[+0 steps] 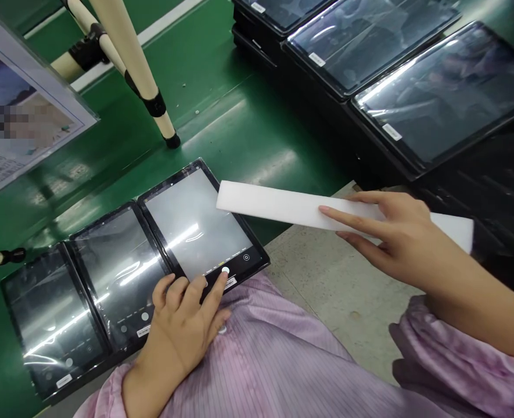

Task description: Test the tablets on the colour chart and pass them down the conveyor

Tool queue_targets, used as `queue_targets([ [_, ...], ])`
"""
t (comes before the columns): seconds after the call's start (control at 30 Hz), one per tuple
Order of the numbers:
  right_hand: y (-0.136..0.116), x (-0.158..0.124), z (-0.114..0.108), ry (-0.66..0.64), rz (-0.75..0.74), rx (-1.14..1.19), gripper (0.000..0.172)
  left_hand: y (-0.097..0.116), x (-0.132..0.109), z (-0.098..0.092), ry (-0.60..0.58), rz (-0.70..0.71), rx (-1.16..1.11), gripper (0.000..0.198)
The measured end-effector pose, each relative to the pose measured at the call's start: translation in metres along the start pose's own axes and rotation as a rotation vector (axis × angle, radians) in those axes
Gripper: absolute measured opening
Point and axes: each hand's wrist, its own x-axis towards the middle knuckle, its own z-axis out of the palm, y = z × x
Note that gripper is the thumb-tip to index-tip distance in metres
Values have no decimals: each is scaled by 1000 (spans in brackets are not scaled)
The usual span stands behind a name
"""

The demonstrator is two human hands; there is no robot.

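My right hand [396, 232] grips a long white foam strip [269, 203] from above, its fingers along the strip's side. The strip's left end overlaps the right edge of a lit tablet [187, 215] whose screen shows a pale grey camera view. With the index fingertip, my left hand [182, 325] touches the round white button at the bottom of that screen. The other fingers of this hand are bent and hold nothing. Left of the lit tablet lie a middle tablet [117, 261] and a left tablet [56, 319], side by side, both darker and reflecting ceiling lights.
Dark tablets [448, 98] with white labels sit on black stacked trays [322, 116] at the upper right. A beige pipe frame [130, 52] stands on the green table [222, 116]. At the left is a printed sheet [25, 110]. Grey floor [326, 290] shows below.
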Motion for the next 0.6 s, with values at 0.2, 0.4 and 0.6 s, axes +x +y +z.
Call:
queue_targets([
  [0.2, -2, 3, 8, 7, -21, 31, 45, -13, -55, -16, -30, -90, -50, 32],
  [0.4, -16, 34, 28, 191, 102, -26, 56, -19, -108, -19, -32, -243, 55, 31],
  [0.6, -38, 88, 59, 312, 478, 8, 53, -11, -117, -14, 8, -386, 106, 34],
])
